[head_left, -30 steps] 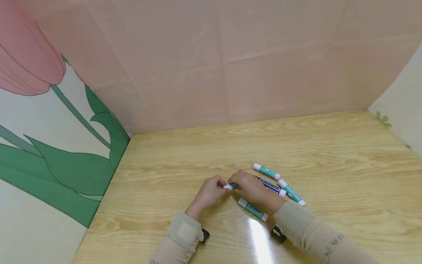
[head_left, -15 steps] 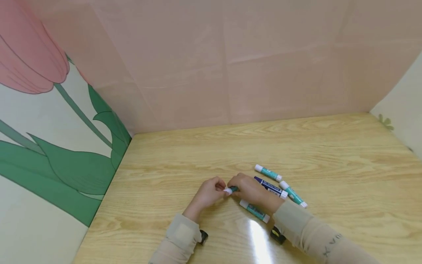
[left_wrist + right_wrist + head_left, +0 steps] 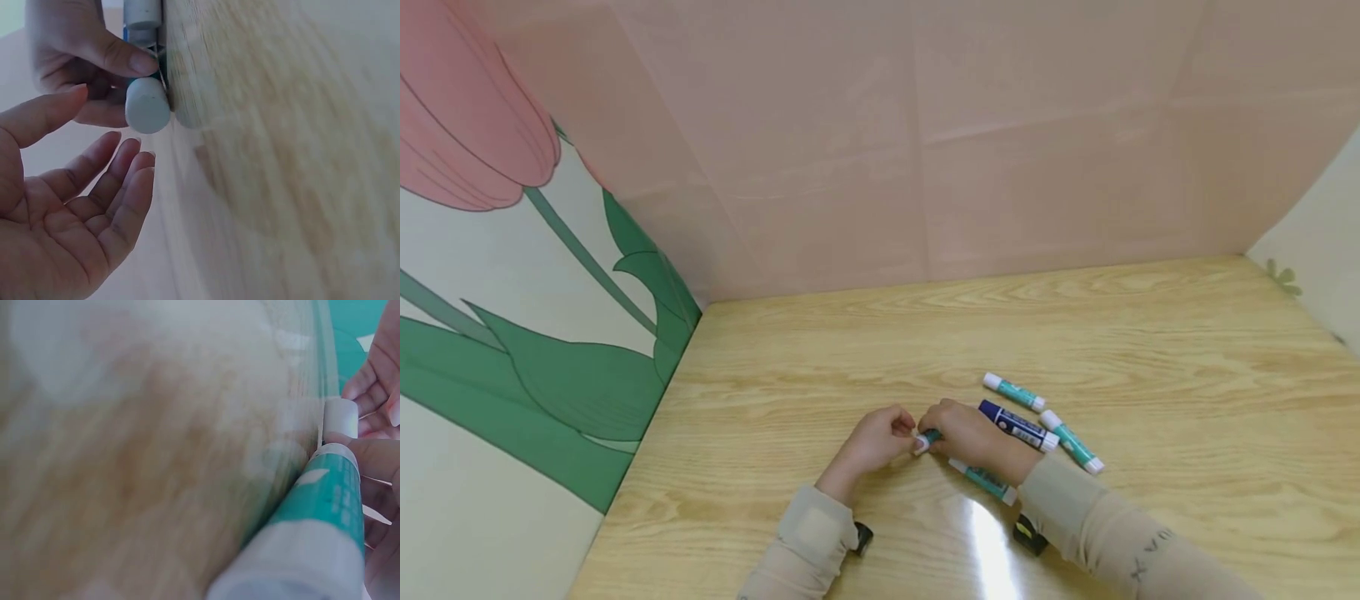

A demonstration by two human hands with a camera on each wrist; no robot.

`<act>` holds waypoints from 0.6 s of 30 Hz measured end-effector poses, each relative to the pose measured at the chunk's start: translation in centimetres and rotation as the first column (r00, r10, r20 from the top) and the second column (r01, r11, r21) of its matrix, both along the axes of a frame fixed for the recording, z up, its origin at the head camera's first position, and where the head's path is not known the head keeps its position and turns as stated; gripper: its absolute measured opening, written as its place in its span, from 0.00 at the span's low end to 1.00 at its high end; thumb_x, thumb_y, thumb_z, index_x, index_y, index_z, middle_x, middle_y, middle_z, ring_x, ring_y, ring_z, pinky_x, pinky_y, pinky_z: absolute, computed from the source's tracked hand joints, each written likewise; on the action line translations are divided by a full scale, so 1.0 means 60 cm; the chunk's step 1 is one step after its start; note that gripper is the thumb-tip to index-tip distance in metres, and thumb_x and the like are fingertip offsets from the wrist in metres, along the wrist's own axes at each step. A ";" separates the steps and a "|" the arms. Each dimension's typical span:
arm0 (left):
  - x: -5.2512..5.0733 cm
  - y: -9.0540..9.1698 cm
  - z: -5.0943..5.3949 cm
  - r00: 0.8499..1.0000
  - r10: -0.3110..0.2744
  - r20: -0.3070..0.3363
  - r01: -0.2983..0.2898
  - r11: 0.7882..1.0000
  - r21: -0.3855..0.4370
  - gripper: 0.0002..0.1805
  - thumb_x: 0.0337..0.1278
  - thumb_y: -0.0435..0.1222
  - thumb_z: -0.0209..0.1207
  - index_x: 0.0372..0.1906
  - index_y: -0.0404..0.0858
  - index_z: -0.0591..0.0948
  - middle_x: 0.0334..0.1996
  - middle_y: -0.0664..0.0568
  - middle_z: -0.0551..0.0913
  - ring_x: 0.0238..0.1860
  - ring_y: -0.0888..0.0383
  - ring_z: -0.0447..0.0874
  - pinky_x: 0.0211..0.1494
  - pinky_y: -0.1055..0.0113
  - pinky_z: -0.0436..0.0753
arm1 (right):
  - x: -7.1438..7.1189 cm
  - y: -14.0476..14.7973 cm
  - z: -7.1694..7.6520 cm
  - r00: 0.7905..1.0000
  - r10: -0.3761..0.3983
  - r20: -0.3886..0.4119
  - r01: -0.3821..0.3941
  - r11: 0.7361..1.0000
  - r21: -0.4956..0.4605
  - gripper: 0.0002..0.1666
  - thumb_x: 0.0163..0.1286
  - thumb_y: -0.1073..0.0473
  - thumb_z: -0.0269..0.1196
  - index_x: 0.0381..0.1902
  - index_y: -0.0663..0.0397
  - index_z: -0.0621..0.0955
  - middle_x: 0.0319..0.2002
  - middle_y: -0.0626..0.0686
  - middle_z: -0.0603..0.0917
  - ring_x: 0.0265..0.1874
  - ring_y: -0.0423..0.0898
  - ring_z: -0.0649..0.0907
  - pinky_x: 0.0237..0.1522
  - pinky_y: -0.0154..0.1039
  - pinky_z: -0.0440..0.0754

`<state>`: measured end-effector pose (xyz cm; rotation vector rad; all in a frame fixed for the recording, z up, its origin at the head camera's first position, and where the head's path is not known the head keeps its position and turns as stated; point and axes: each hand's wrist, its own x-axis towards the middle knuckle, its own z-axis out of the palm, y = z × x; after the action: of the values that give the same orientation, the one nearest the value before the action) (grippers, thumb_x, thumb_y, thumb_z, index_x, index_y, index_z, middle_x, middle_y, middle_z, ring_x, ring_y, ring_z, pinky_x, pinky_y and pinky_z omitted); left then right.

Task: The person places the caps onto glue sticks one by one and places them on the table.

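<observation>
My right hand point(image 3: 967, 433) pinches a small green glue stick point(image 3: 931, 437) with a white cap, low over the wooden table. In the left wrist view the cap point(image 3: 148, 107) faces my left hand point(image 3: 75, 219), whose fingers are spread and loosely bent, apart from it. Just beneath my right wrist lies another green glue stick point(image 3: 985, 482), seen large in the right wrist view. A thicker dark blue tube with a white end point(image 3: 1018, 427) lies beyond that wrist.
Two more green glue sticks, one at the back point(image 3: 1015, 392) and one to the right point(image 3: 1075, 443), lie near the blue tube. The wooden table point(image 3: 775, 358) meets a pink-covered wall point(image 3: 820, 167) behind. A tulip-painted panel point(image 3: 565, 392) borders its left side.
My left fingers, earlier at the white end of the held glue stick, have loosened from it. The held stick has tilted and shifted slightly; the others appear to stay in place.
</observation>
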<state>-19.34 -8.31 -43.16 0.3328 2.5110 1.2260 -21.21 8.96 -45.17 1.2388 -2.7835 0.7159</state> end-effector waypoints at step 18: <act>0.007 -0.005 0.000 0.999 -0.053 -0.011 0.052 0.997 -0.056 0.25 0.48 0.44 0.59 0.49 0.34 0.71 0.45 0.47 0.73 0.43 0.51 0.71 0.41 0.59 0.73 | 0.006 0.000 0.016 0.988 -0.037 0.152 0.047 0.997 -0.061 0.15 0.51 0.62 0.63 0.38 0.59 0.79 0.35 0.51 0.77 0.37 0.48 0.74 0.41 0.42 0.72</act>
<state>-18.90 -8.62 -43.14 0.3908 2.5246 1.1353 -20.84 8.95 -44.21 1.1575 -2.8688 0.9256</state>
